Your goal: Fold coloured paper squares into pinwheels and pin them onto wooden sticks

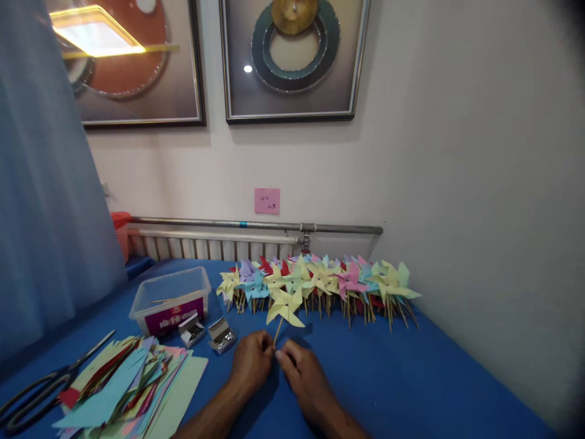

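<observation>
A pale yellow paper pinwheel (287, 306) on a thin wooden stick stands upright, leaning slightly right, in front of me. My left hand (253, 361) is closed on the lower part of the stick. Curled beside it, my right hand (305, 371) has its thumb and fingertips at the stick's lower end; its grip there is partly hidden. Behind the held one lies a long row of finished pinwheels (350, 280) in yellow, blue, pink, red and purple. Two small open boxes (222, 336) of metal pins sit left of my left hand.
A clear plastic tub (169, 283) with a few sticks in it stands at the left on the blue tablecloth (402, 378). Nearer lie stacked coloured paper sheets (183, 390) and black-handled scissors (50, 381). A blue curtain (50, 183) hangs at the left; a radiator (214, 249) lines the wall.
</observation>
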`<state>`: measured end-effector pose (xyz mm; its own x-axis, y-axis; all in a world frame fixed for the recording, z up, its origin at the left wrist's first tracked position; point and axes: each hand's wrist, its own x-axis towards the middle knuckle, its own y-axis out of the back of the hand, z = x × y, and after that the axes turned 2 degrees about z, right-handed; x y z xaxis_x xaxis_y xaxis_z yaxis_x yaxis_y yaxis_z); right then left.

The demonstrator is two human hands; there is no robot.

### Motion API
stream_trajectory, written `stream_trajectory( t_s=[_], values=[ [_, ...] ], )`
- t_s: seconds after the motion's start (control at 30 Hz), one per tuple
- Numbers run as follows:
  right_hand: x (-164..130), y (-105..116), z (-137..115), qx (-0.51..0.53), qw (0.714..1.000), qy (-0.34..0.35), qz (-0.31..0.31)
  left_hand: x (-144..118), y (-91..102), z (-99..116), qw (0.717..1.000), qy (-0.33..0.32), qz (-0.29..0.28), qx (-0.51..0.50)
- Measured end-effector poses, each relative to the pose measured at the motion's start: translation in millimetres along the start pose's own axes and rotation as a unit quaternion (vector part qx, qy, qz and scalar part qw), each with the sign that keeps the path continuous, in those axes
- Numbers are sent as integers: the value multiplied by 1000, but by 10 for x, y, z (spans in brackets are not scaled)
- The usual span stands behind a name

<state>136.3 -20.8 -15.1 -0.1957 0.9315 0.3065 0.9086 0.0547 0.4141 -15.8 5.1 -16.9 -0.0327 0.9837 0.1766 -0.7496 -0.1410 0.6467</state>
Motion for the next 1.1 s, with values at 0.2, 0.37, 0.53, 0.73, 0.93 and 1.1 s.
stream_trajectory(
  t_s=[0.2,0.37,0.53,0.73,0.93,1.1],
  values=[
    [7,0,7,-77,997,-15,18,-16,-15,13,1000,-5,5,-13],
    [36,31,55,-80,995,-34,51,-65,-110,44,998,-17,-5,-65],
    [49,35,66,-63,994,-46,70,-96,-184,73,997,-11,-2,-78],
    [62,32,84,-41,996,-52,67,-105,-189,101,996,-4,-9,-89],
    [67,18,111,-48,995,-53,66,-65,-176,45,996,-3,5,-87],
    [93,-21,148,-80,993,-45,71,85,-39,-23,998,24,50,-15]
  ],
)
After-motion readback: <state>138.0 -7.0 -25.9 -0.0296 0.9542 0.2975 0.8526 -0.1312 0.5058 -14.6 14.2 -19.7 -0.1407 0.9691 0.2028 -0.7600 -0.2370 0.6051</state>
